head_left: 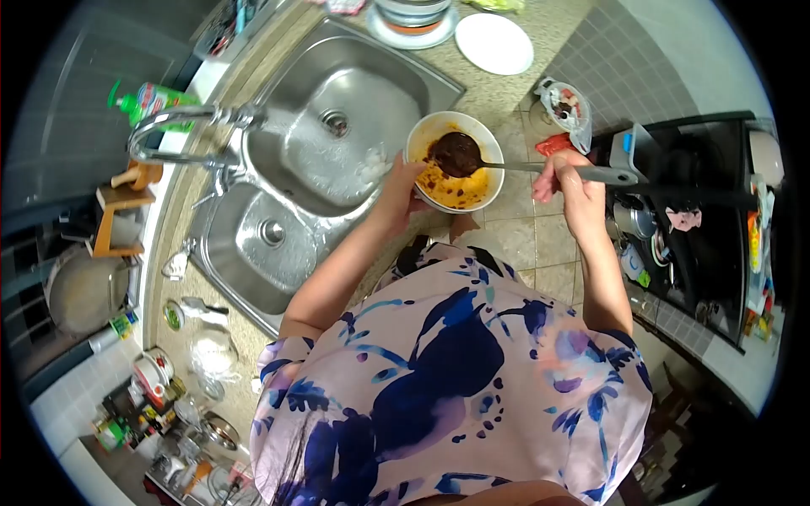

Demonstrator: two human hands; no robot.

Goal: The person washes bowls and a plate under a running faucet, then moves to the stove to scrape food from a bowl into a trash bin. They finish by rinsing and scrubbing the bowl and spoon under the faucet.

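Observation:
A white bowl [413, 135] with orange residue and dark bits inside is held out over the floor, beside the sink's edge. My left hand [400, 196] grips its left rim, with the fingers wrapped round the side. My right hand [570, 184] is closed on the long grey handle of a ladle [599, 174]. The head of the ladle rests within the bowl and is full of a dark brown sauce [456, 154].
A double steel sink [295, 126] with a faucet [181, 118] lies to the left. Stacked dishes [413, 13] and a white plate [494, 44] stand behind. A lined bin [567, 105] is at the back right, near a dark stove [692, 236].

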